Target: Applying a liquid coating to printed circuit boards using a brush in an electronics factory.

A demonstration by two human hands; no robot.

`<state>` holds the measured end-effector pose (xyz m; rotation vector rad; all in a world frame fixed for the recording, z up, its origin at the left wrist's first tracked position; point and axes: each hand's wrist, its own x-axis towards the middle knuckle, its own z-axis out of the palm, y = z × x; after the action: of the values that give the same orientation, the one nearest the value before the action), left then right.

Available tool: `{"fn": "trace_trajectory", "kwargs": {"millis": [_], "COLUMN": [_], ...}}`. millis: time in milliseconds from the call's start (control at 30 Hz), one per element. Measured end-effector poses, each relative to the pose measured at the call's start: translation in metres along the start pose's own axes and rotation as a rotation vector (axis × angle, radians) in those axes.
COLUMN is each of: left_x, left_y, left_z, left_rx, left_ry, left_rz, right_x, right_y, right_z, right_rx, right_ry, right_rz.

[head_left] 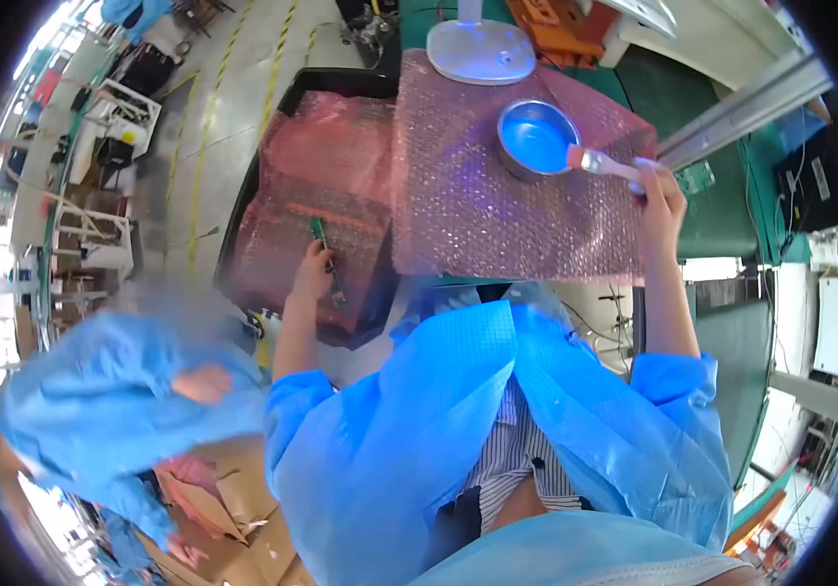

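My right hand (663,193) is closed around the pale handle of a flat brush (603,164). The brush's reddish head rests at the right rim of a round metal bowl (505,148), which looks bright blue inside under the light. That bowl stands on a sheet of pink bubble wrap (517,234). Over to the left, my left hand (314,275) grips a narrow green circuit board (317,230) above a black bin (231,256) lined with pink bubble wrap. Part of the board is hidden by my fingers.
Behind the bowl stands a white lamp base (481,53). A metal post (746,112) slants along the right side, past a small green board (696,179) on the green bench. At lower left, a co-worker in blue (136,400) is close to open cardboard boxes (243,488).
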<state>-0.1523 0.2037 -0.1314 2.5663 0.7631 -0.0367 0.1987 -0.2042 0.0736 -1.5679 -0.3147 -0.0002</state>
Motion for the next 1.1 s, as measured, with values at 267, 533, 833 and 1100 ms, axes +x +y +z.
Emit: {"fn": "trace_trajectory", "kwargs": {"millis": [267, 533, 833, 1100], "left_x": [0.016, 0.009, 0.016, 0.014], "left_y": [0.010, 0.030, -0.005, -0.008], "left_z": [-0.025, -0.041, -0.019, -0.069], "left_rx": [0.069, 0.155, 0.163, 0.141], "left_ry": [-0.197, -0.186, -0.115, 0.115], "left_rz": [-0.017, 0.095, 0.086, -0.116], "right_x": [0.038, 0.050, 0.048, 0.049], "right_y": [0.038, 0.062, 0.050, 0.032], "right_z": [0.035, 0.041, 0.033, 0.002], "right_rx": [-0.079, -0.087, -0.130, -0.169], "right_ry": [-0.104, -0.169, -0.149, -0.119], "right_rz": [0.058, 0.137, 0.088, 0.082]}}
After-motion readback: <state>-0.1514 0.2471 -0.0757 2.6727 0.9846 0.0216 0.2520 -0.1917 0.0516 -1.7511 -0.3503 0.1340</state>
